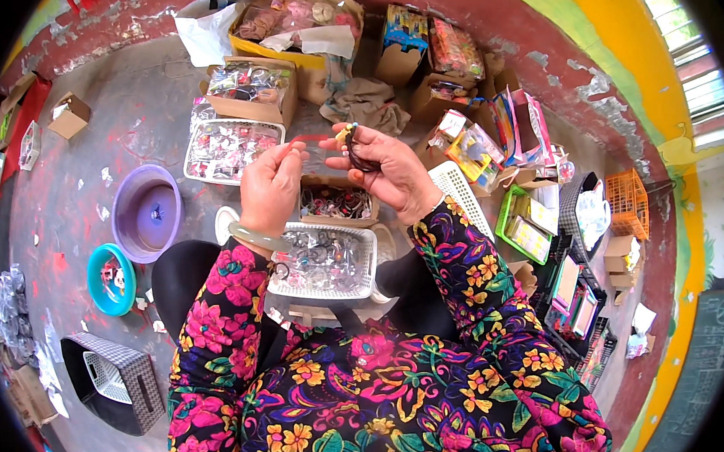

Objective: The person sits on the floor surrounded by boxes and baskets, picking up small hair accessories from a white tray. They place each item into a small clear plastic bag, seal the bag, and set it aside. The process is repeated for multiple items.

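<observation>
My left hand [265,191] is closed in a pinch on one end of a thin red strand [312,137]. The strand stretches across to my right hand [396,173], whose fingers are curled round a dark hair tie [361,160] with a small yellowish ornament at its top. How the strand meets the hair tie is too small to tell. Below the hands, a white basket [373,267] holds clear bags of dark and pale small pieces. Just beyond it stands a cardboard box [313,181] full of dark and coloured hair ties.
Another white basket [187,167] of bagged pieces and several cardboard boxes [282,97] stand ahead. At left are a purple basin [177,197], a teal basin [93,282] and a checked bin [144,388]. A green tray [508,207] and an orange crate [627,199] stand at right.
</observation>
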`<state>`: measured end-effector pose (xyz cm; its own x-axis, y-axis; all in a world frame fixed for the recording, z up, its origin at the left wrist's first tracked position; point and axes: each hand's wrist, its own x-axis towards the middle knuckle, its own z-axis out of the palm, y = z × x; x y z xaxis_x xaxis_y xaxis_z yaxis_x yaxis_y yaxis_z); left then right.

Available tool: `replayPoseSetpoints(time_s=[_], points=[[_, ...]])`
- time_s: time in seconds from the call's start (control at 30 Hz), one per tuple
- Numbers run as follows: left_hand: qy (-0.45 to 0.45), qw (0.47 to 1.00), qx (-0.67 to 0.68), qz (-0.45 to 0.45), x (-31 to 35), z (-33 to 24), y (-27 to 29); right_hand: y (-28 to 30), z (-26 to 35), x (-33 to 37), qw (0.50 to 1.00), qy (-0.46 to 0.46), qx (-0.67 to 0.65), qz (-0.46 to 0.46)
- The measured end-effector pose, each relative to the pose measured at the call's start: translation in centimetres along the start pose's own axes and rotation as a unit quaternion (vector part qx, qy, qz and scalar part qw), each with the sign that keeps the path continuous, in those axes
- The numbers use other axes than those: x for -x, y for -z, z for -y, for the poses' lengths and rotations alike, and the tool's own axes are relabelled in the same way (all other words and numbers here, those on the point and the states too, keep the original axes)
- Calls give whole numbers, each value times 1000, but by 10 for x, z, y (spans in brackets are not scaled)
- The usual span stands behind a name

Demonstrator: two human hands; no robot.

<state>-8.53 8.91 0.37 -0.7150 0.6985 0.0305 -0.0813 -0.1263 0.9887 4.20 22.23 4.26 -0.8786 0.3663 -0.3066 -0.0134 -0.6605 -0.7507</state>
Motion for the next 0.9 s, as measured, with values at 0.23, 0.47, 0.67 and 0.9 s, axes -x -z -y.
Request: replayPoseSetpoints(time_s=[0.23,0.47,0.67,0.9], points=[[5,1000,22,9,0,-1,0,8,-1,-2,998,12,-2,58],[-3,999,-35,16,-2,3,8,5,-1,-2,992,6,113,51],[85,993,-61,53,-2,1,11,8,8,6,888,190,412,-74],[17,981,-180,69,0,17,5,-8,4,15,839,258,478,-32]])
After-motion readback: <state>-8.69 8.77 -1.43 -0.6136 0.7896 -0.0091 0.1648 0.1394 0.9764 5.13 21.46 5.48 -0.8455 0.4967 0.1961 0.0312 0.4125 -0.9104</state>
